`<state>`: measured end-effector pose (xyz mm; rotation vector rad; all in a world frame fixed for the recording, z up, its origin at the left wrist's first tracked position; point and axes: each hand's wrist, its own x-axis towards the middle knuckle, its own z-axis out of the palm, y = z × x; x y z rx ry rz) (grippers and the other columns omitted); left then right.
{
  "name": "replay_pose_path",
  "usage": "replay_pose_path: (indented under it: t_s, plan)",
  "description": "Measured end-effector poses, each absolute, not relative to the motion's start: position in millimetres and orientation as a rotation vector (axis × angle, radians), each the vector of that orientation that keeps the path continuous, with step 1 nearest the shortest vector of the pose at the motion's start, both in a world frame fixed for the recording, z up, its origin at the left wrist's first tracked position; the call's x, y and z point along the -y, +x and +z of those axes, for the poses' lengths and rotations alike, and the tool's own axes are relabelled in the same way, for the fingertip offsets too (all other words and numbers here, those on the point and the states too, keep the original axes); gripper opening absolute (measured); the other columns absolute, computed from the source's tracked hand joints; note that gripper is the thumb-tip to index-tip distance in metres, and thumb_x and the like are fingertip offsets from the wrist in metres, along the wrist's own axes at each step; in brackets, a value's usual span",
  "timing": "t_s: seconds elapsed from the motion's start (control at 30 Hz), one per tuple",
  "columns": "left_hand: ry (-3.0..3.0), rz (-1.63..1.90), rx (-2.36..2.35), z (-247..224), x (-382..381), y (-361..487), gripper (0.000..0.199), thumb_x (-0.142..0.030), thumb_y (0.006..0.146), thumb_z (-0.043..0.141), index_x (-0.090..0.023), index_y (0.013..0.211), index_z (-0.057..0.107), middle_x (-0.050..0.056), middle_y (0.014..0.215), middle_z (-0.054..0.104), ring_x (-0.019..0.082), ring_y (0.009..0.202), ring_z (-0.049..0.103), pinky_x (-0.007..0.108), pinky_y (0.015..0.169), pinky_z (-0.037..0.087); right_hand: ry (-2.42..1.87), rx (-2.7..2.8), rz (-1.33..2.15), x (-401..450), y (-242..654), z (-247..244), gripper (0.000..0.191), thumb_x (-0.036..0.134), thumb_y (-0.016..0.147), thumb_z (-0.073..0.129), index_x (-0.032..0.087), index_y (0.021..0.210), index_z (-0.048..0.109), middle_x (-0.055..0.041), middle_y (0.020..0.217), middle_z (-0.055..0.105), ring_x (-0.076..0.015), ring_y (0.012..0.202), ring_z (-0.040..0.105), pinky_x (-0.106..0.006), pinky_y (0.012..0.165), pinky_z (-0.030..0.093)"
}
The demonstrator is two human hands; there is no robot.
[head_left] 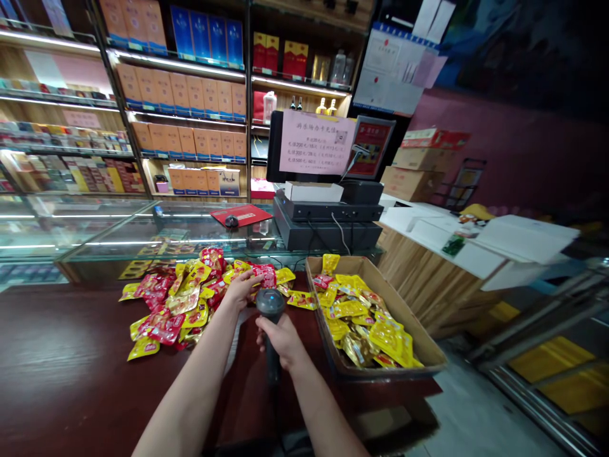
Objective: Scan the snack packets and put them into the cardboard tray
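Observation:
My left hand (240, 289) pinches the near edge of a red snack packet (264, 276) just above a heap of red and yellow snack packets (164, 315). In my right hand (280, 339), a black handheld barcode scanner (271, 304) stands with its round head up, close to that red packet. To the right, a shallow cardboard tray (400, 306) holds mostly yellow packets. The heap and the tray rest on a dark wooden counter (76, 355).
Behind the heap runs a glass display case (109, 244). A black cash register stack (328, 219) stands beyond the tray, below a pink notice (316, 143). Stocked shelves (181, 95) fill the back wall. A white-topped counter (428, 225) and cardboard boxes (412, 184) lie to the right.

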<state>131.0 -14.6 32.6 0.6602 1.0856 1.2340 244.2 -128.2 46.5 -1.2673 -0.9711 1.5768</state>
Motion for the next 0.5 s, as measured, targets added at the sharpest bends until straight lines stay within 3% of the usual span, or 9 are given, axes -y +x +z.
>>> replay_pose_path:
  t_s: [0.13,0.5]
  plan:
    - [0.663,1.252,-1.086,32.9,14.8,130.3,0.061,-0.023,0.056,0.084,-0.016,0.111,0.058,0.004,0.077,0.068,0.016,0.068,0.064,0.024,0.057,0.048,-1.257,0.973,1.571,128.2,243.4,46.3,0.017,0.029,0.062,0.064,0.017,0.062,0.052,0.0049,0.041,0.049,-0.0094,0.037,0.048,-0.019,0.036,0.036]
    - [0.645,1.194,-1.063,33.2,16.5,127.3,0.054,-0.020,0.057,0.083,-0.019,0.103,0.056,-0.002,0.067,0.062,0.009,0.050,0.059,0.014,0.038,0.034,-1.245,0.915,1.490,126.4,245.5,49.7,0.012,0.024,0.059,0.064,0.017,0.066,0.058,0.0030,0.048,0.054,-0.0117,0.044,0.050,-0.023,0.043,0.038]
